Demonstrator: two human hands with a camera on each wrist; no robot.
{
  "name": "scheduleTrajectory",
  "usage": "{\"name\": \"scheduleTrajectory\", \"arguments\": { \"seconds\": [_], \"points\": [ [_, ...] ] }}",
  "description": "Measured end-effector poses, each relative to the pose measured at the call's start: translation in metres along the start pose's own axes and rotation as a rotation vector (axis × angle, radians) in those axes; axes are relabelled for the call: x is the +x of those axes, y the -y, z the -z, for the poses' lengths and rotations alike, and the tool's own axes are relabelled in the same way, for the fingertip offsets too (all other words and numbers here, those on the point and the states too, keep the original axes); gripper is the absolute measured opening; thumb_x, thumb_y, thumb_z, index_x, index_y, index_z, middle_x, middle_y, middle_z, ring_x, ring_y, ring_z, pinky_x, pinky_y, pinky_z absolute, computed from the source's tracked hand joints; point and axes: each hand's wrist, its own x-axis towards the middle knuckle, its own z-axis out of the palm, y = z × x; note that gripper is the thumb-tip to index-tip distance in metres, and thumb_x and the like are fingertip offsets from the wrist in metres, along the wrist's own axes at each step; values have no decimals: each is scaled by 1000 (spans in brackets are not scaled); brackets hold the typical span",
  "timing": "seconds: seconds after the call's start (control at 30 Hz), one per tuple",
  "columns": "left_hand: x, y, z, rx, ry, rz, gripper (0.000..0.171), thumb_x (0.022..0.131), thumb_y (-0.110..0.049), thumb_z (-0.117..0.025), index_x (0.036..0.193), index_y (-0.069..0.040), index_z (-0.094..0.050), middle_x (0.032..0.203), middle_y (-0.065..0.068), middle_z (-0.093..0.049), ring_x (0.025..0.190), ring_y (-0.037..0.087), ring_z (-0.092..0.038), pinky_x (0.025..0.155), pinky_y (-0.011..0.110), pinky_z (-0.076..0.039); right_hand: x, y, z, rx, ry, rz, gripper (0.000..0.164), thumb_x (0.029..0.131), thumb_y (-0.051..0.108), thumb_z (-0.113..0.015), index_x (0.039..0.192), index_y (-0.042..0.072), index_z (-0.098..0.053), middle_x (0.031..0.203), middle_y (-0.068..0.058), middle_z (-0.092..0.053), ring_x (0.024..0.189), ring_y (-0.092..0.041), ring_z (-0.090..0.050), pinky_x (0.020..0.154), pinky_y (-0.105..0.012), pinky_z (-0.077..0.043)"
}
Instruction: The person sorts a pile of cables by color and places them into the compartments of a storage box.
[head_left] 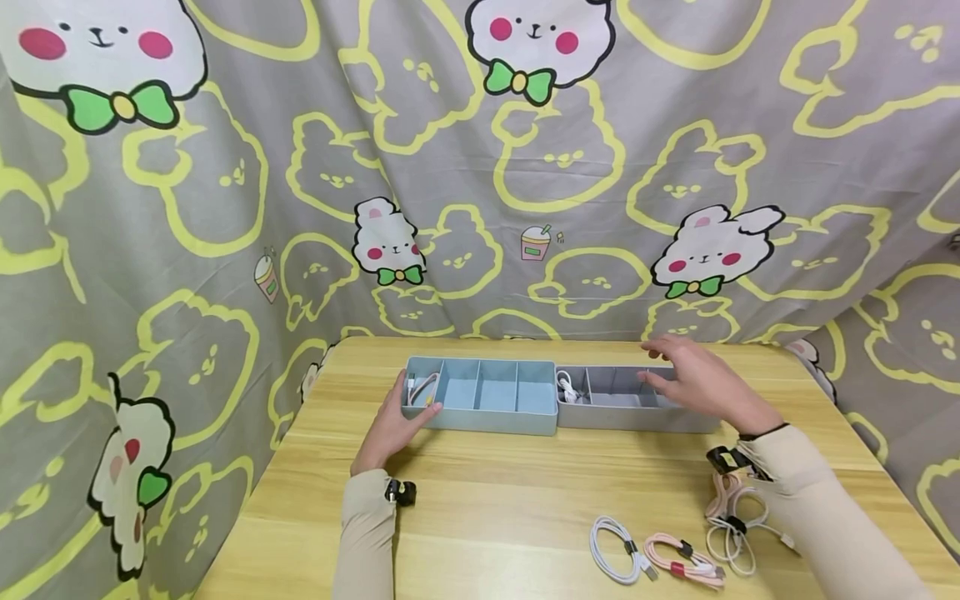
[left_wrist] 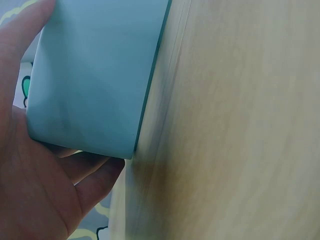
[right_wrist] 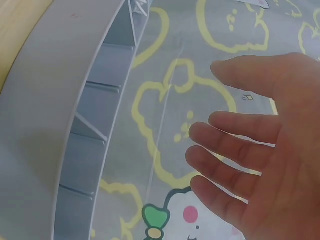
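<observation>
A blue divided storage box (head_left: pixel 480 421) sits on the table, with several compartments across it. My left hand (head_left: pixel 388 433) grips its left end, the thumb at the front rim and the fingers around the end wall. In the left wrist view the hand (left_wrist: pixel 45 185) wraps the corner of the box (left_wrist: pixel 95 80). Inside the leftmost compartment lies a cable (head_left: pixel 423 390). End to end with the blue box stands a grey divided storage box (head_left: pixel 622 417), with a white cable (head_left: pixel 567 387) in its left compartment. Over its right part hovers my right hand (head_left: pixel 697 379), fingers spread and holding nothing.
On the front right of the wooden table (head_left: pixel 480 508) lie a white coiled cable (head_left: pixel 617 550), a pink coiled cable (head_left: pixel 682 560) and another white cable (head_left: pixel 738 533) with a black tie. A patterned curtain (head_left: pixel 450 175) hangs behind the boxes.
</observation>
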Motion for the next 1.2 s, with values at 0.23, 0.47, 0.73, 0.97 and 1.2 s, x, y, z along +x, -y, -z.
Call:
{"name": "scheduleTrajectory", "arguments": {
  "seconds": [0.23,0.47,0.73,0.97,1.2],
  "points": [
    [1,1,-1,-15,9,-1,119,82,-81,-65,168,-29,-2,175,13,-11,160,42,-20,125,69,-24,-6,-11,7,44,7,-37,47,96,20,-74,135,-5,-63,121,-22,-70,107,-37,-67,84,-55,-57],
    [4,-1,-3,-19,23,-3,119,82,-82,-64,167,-33,1,176,12,-9,160,42,-19,125,69,-23,-18,-21,22,52,-7,-90,45,97,21,-73,136,-1,-64,125,-24,-68,109,-39,-65,85,-57,-55],
    [4,3,-1,-7,19,0,119,83,-80,-64,168,-29,1,176,13,-8,160,43,-19,124,69,-23,-27,-36,28,57,-37,-99,46,98,21,-72,136,-4,-62,123,-24,-68,107,-39,-64,83,-55,-54],
    [3,2,1,0,13,-4,119,83,-80,-64,168,-27,0,176,15,-9,159,43,-19,124,69,-24,-43,-49,30,46,-76,-87,44,96,20,-75,132,-3,-64,117,-21,-70,103,-35,-64,79,-50,-53],
    [2,1,0,-2,15,-6,120,84,-79,-64,169,-23,0,176,15,-8,159,43,-19,125,68,-23,-62,-63,32,30,-118,-91,48,94,21,-77,133,-2,-64,120,-22,-70,103,-36,-65,75,-41,-51]
  ]
}}
